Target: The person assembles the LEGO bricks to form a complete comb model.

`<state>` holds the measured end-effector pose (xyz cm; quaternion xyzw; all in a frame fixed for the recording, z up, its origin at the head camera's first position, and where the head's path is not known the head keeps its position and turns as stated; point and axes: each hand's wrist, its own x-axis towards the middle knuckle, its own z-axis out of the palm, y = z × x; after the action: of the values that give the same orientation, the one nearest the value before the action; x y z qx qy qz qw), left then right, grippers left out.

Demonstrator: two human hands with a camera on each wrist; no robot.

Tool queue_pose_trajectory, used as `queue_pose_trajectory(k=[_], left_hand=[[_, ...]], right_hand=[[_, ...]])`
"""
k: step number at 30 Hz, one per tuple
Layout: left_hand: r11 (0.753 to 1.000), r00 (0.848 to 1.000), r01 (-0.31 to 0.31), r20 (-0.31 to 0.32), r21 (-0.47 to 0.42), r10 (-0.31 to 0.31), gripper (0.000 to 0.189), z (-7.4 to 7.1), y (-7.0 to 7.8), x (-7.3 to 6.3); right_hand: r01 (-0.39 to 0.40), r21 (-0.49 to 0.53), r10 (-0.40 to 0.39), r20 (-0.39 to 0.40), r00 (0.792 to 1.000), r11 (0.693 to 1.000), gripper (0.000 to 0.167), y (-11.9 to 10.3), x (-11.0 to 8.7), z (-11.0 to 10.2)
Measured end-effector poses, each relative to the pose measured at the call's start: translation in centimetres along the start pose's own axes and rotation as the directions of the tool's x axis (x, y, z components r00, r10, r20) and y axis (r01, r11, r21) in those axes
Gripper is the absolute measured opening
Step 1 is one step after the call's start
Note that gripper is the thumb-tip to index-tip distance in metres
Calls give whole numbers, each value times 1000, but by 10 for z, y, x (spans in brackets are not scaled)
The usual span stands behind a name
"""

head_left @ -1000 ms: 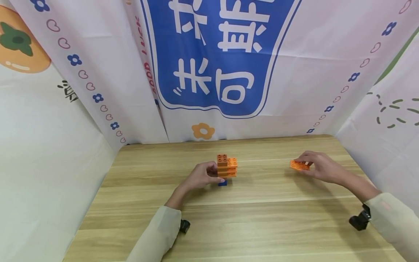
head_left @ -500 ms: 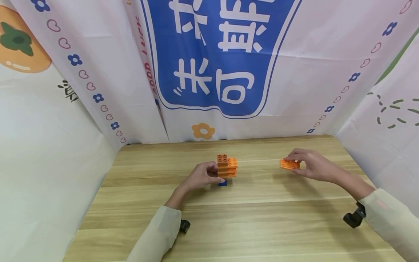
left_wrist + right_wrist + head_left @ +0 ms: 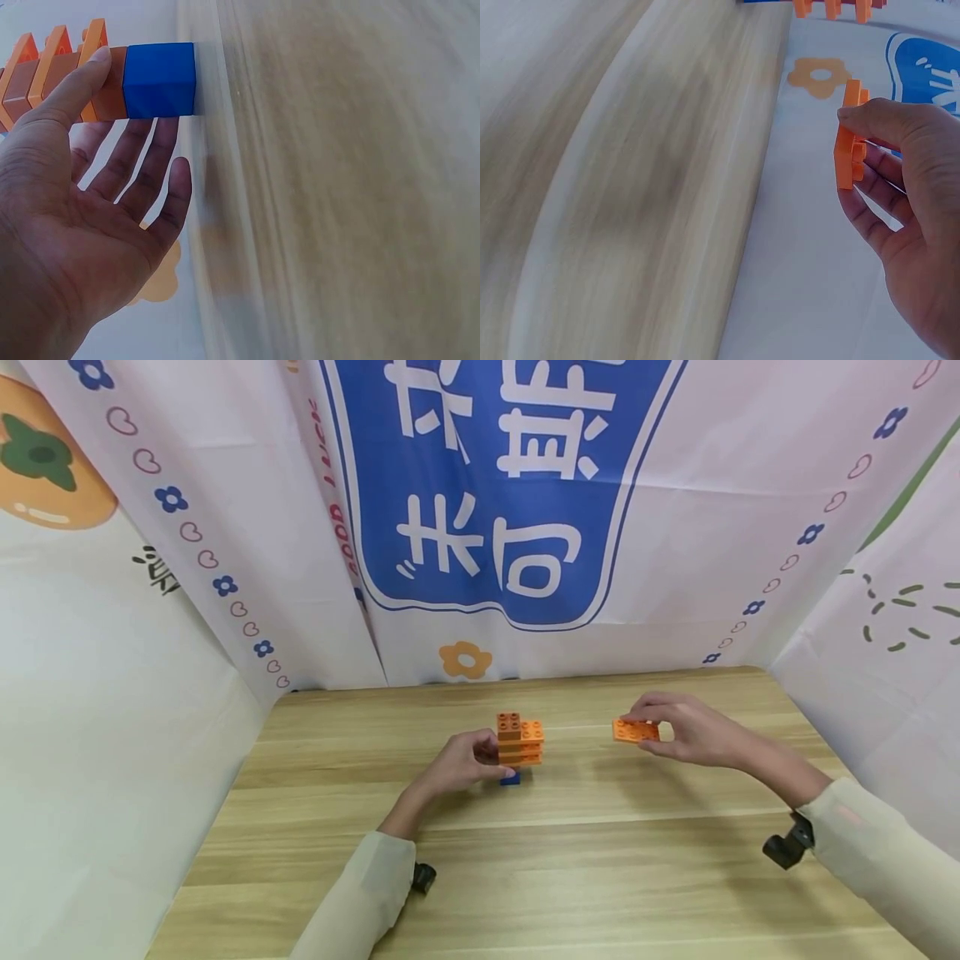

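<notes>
A tower of building bricks (image 3: pixel 509 727) stands upright on the table, with a blue brick (image 3: pixel 160 80) at its base. Above the blue, brown bricks alternate with flat orange plates that jut out to the right, and a brown brick tops it. My left hand (image 3: pixel 467 763) grips the tower low down from its left side, thumb on the front and fingers behind. To the right, my right hand (image 3: pixel 693 732) pinches a flat orange brick plate (image 3: pixel 632 731) between thumb and fingers, held above the table. In the right wrist view, the studs of this orange plate (image 3: pixel 847 142) face the palm side.
The wooden table (image 3: pixel 570 877) ends at a white printed cloth (image 3: pixel 420 652) hanging behind it, with more cloth at both sides. Small black cameras (image 3: pixel 787 846) sit at both wrists, below the light sleeves (image 3: pixel 360 893).
My right hand has moved left with the orange plate, closer to the tower and slightly higher in the head view. The left hand and the tower stay where they were.
</notes>
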<state>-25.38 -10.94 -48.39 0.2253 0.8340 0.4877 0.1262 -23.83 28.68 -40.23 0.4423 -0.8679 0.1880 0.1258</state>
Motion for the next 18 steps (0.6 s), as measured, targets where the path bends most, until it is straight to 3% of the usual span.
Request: queue_pose_trajectory(k=[18], left_hand=[[1000,1000,4,3,12,-4,26,0,0,1]], right_hand=[[74,65,-75,7,997,995,39,-24,38,4]])
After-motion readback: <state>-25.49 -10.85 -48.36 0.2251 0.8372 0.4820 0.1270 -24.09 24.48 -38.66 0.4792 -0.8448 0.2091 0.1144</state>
